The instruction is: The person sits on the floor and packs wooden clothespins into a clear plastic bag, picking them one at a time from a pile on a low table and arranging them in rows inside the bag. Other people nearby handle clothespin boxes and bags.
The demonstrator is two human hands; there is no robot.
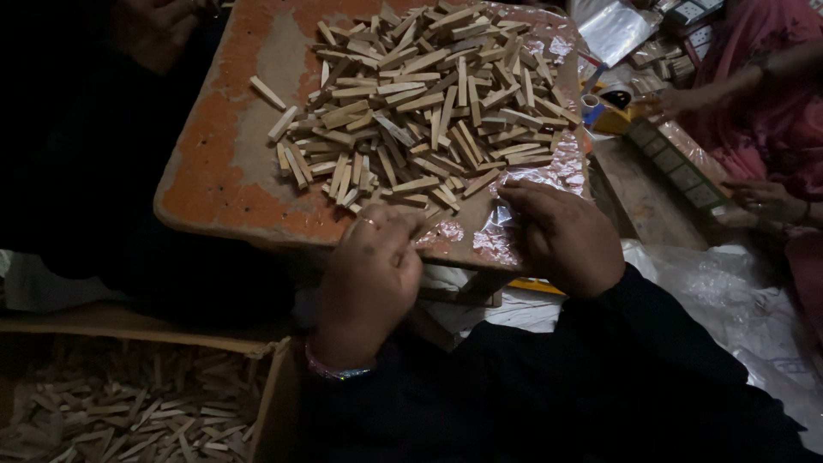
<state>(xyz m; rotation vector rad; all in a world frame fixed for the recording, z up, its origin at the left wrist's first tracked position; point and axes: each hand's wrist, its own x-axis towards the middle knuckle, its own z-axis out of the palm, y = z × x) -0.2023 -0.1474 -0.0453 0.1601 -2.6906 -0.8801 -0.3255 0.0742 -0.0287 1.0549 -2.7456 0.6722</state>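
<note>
Head camera is looking down on a worn orange board (214,184) where a big pile of small wooden sticks (420,94) is lying on crinkled clear plastic wrap (561,167). The left hand (373,274) is curling at the board's near edge, fingers closing narrowly around what looks like a stick or two, though the exact hold is hard to tell. The right hand (566,236) is resting knuckles-up on the wrap just beside the pile, fingers bent; whether it is gripping anything cannot be told. Doing this well probably means drawing sticks off the pile's near edge, keeping them parallel, and pinning the wrap flat. A cardboard box (129,394) of more sticks is sitting below left; another person's hands (763,197) are working at the far right.
</note>
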